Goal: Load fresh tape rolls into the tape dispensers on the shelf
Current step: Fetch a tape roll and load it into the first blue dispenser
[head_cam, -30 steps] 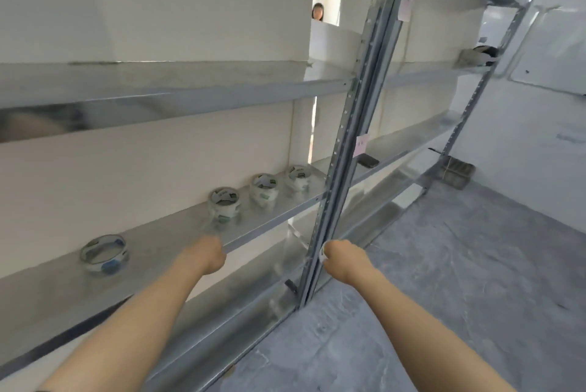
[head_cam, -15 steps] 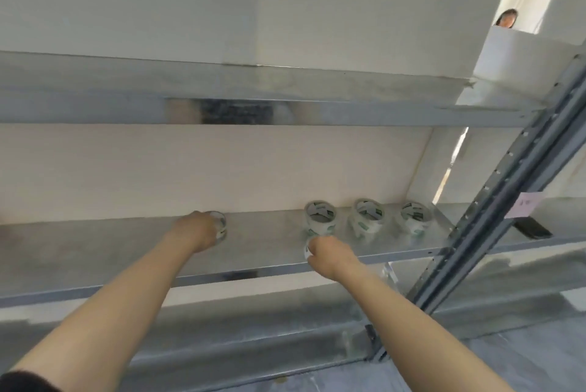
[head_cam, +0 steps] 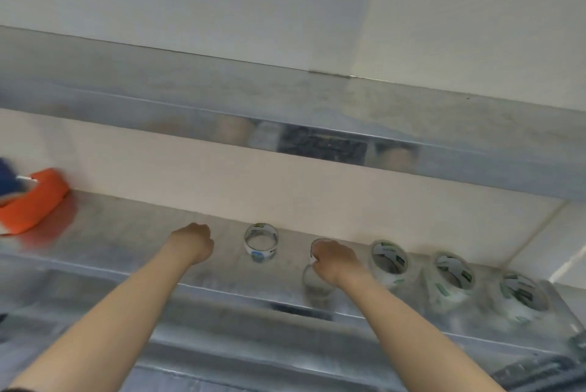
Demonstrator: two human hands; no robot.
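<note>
An orange tape dispenser (head_cam: pixel 33 201) lies at the far left of the metal shelf (head_cam: pixel 126 242), blurred, with a blue object (head_cam: pixel 6 176) beside it. A thin, nearly used-up tape ring (head_cam: pixel 260 242) stands mid-shelf between my hands. Three fresh clear tape rolls stand in a row to the right: (head_cam: pixel 388 261), (head_cam: pixel 453 276), (head_cam: pixel 520 298). My left hand (head_cam: pixel 194 242) is a closed fist over the shelf, left of the ring, with nothing visible in it. My right hand (head_cam: pixel 336 261) grips a thin clear ring (head_cam: pixel 314 252), mostly hidden by its fingers.
The upper shelf (head_cam: pixel 317 112) overhangs close above, its front lip reflecting my arms. A white wall closes the back. A lower shelf level (head_cam: pixel 253 350) runs below the front edge. An upright post sits at the far right corner.
The view has swung left and the orange dispenser has come into sight. My left hand has come off the thin tape ring and sits left of it. My right hand moved up onto the shelf.
</note>
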